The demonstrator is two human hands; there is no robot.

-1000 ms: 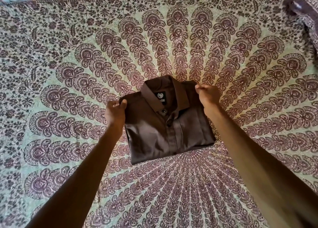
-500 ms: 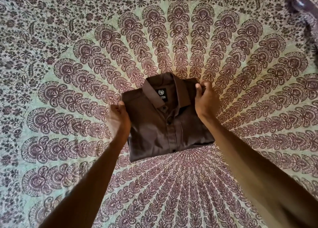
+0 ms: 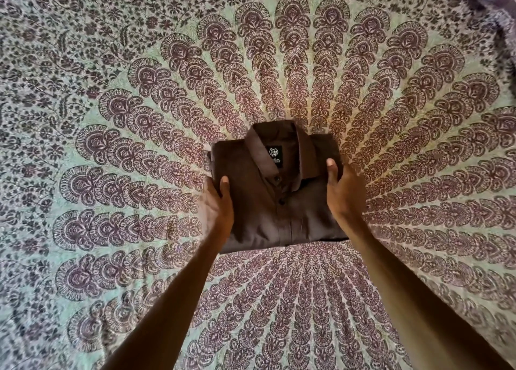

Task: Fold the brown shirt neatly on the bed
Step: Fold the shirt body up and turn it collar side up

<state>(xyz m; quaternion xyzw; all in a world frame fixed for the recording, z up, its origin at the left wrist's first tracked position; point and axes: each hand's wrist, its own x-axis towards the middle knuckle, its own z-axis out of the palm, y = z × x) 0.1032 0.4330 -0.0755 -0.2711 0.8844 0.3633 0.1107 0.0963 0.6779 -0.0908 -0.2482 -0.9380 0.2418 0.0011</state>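
Observation:
The brown shirt (image 3: 279, 199) lies folded into a compact rectangle in the middle of the bed, collar up and away from me, black neck label showing, buttons down the front. My left hand (image 3: 216, 202) grips its left edge, thumb on top of the cloth and fingers tucked under. My right hand (image 3: 342, 191) grips the right edge the same way, thumb pointing up over the fabric. Both forearms reach in from the bottom of the view.
The patterned bedspread (image 3: 307, 300) with maroon peacock-feather print on pale green covers the whole bed. A matching pillow (image 3: 494, 9) sits at the far right corner. The bed's far edge runs along the top left.
Both hands slid down from the shirt's shoulders to its sides, and now hold the folded edges with thumbs on top. The shirt has stayed in place.

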